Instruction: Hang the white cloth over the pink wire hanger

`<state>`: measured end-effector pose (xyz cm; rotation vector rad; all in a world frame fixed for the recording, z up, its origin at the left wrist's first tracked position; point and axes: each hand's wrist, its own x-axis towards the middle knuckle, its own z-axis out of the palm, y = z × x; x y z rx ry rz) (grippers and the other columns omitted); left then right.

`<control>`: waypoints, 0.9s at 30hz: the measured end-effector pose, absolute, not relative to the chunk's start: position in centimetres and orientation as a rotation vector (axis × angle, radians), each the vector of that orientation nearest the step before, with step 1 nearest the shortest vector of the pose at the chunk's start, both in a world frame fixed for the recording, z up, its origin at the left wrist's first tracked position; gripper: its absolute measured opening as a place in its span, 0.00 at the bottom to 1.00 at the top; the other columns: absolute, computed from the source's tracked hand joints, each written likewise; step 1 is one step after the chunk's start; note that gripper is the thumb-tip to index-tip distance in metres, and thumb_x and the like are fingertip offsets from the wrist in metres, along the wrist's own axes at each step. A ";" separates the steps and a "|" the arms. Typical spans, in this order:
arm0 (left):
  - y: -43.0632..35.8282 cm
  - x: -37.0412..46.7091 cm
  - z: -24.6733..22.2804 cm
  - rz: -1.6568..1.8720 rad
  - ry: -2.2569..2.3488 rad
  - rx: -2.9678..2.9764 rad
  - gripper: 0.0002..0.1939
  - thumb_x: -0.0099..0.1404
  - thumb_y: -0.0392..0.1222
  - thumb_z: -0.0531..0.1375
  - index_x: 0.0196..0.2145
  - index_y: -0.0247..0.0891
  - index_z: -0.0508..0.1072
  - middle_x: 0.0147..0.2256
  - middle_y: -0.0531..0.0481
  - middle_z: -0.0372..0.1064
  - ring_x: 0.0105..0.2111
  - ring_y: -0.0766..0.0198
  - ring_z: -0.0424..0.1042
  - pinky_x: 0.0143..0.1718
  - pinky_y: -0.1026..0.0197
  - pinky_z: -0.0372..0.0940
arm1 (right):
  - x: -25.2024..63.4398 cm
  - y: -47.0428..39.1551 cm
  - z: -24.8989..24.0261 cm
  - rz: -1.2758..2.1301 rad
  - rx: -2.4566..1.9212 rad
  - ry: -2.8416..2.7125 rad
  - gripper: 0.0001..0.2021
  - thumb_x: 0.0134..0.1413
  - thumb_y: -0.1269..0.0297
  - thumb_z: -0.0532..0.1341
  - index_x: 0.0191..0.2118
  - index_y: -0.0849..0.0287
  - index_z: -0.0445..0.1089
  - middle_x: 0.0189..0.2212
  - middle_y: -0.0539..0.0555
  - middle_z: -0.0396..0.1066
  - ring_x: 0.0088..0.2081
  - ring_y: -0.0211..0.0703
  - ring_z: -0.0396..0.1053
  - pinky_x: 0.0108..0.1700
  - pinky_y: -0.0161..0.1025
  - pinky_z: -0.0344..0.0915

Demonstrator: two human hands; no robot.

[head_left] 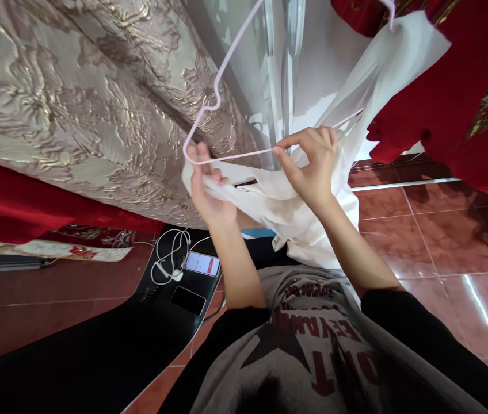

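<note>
A light pink hanger hangs tilted in front of me, with its lower left corner pointing toward my left hand. White, thin cloth drapes over the hanger's right side and falls in folds toward my lap. Slightly blurred, my left hand is at that corner, with its fingers closed around an edge of the white cloth. My right hand pinches the hanger's bottom bar between thumb and forefinger, in front of the cloth. Whether its other fingers also hold cloth is hidden.
A shiny embossed beige fabric hangs close on the left, with red cloth below it. Red garments hang at right. A black seat at lower left bears a lit phone, a dark phone and a white cable.
</note>
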<state>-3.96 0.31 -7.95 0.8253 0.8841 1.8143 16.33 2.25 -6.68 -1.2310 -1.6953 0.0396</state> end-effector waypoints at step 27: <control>-0.1 1.2 -5.2 1.781 0.718 0.548 0.22 0.82 0.53 0.47 0.36 0.40 0.72 0.36 0.48 0.71 0.18 0.72 0.52 0.19 0.68 0.56 | 23.2 4.1 -5.1 0.572 -1.028 -1.059 0.17 0.51 0.55 0.70 0.41 0.60 0.73 0.31 0.50 0.71 0.32 0.35 0.68 0.42 0.38 0.69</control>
